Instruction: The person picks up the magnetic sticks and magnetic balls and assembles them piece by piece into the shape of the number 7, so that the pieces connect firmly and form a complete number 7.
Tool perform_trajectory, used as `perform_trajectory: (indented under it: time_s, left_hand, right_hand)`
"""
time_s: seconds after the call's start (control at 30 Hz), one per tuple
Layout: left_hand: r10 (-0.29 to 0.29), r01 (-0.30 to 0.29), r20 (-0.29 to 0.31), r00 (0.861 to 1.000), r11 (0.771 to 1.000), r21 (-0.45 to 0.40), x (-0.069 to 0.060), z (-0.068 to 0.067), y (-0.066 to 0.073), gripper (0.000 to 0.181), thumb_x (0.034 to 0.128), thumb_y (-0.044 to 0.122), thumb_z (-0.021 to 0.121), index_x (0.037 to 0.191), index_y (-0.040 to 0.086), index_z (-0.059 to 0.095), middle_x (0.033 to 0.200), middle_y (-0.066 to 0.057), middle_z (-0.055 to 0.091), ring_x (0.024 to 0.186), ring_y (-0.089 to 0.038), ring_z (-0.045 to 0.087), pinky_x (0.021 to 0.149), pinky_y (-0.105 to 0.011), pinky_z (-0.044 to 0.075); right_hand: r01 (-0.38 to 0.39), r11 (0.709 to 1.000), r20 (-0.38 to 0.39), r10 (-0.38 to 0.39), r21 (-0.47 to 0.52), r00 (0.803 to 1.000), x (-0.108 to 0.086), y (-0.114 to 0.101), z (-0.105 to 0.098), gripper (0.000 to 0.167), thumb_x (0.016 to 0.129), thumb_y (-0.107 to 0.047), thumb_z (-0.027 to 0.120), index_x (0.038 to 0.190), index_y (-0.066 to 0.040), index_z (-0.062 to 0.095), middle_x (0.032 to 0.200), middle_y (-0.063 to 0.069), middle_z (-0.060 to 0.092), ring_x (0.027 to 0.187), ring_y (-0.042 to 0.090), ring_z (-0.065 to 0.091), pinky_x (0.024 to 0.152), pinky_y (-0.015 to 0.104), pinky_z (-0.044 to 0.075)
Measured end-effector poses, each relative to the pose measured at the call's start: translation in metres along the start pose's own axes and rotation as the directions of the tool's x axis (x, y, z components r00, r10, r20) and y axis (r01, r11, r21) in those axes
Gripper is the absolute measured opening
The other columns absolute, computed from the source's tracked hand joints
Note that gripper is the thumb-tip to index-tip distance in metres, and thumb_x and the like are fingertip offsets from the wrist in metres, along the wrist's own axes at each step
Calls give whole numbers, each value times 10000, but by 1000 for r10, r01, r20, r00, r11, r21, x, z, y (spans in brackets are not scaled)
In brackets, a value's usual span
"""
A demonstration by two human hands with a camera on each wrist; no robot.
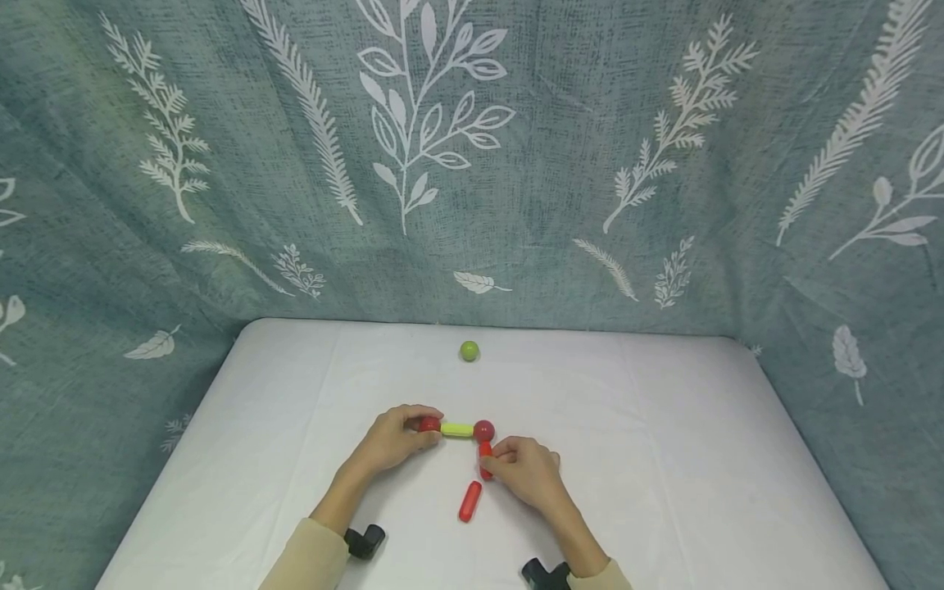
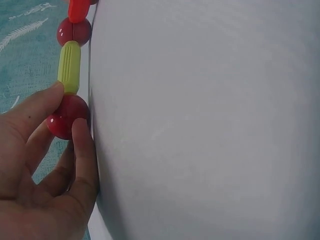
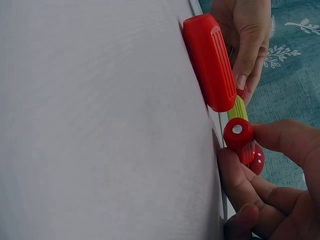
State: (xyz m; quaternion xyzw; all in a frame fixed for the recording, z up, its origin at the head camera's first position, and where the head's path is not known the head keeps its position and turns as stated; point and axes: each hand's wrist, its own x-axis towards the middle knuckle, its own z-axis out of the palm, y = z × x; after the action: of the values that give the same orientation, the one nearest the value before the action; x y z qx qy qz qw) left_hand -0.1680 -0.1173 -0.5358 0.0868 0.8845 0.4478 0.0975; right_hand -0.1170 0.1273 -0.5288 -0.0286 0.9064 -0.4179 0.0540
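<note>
My left hand [image 1: 398, 440] pinches a dark red ball [image 2: 70, 117] between thumb and fingers. A yellow-green ribbed rod [image 1: 457, 430] runs from that ball to a second red ball [image 1: 483, 431] on its right. From this second ball a red rod [image 1: 485, 462] extends toward me, and my right hand [image 1: 527, 471] pinches it by thumb and fingertips. The near end of this rod shows a pale round spot in the right wrist view. Another red ribbed rod [image 3: 210, 62] lies loose on the table, close to the held one.
A green ball [image 1: 469, 351] sits near the far edge of the white-covered table [image 1: 627, 410]. Behind the table hangs a leaf-patterned teal cloth [image 1: 546, 188]. Black devices [image 1: 365, 542] are worn at both wrists.
</note>
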Motion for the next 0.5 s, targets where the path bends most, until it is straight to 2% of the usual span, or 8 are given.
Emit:
perform_trajectory:
  time_s: [0.17,0.3,0.4,0.5]
  left_hand:
    - [18,-18,16,1000,999,27,2,2,3,323,878,275,784,1193,239,725,1136,9,654,1025,-183,589,836,-421,511]
    - [-4,3,13,1000,998,56,-1,0,8,482,866,286,796,1320,219,645,1207,-49,619,1039,-210,602,811,-411,534]
    - [-27,29,-30,999,997,77,-7,-1,14,589,856,308,807,1384,211,566,1283,-97,551,1080,-239,591,816,-428,539]
    - [-1,10,-87,996,995,100,-17,-1,22,544,855,313,812,1329,186,578,1252,-102,527,1060,-240,572,825,-419,524]
  right_hand:
    - [-10,1000,-1,10,-2,1000,1,1,0,181,842,-283,788,856,-117,715,648,-122,666,630,80,575,810,523,297]
    - [-16,1000,4,16,2,1000,1,2,1,190,843,-296,786,859,-119,716,657,-124,672,650,77,577,806,515,292]
    - [-14,1000,4,14,5,1000,1,3,1,195,843,-305,786,861,-123,719,661,-125,673,653,77,574,797,507,290]
    - [-17,1000,-1,17,3,1000,2,3,1,190,841,-304,785,859,-127,718,657,-125,670,646,80,572,794,505,289]
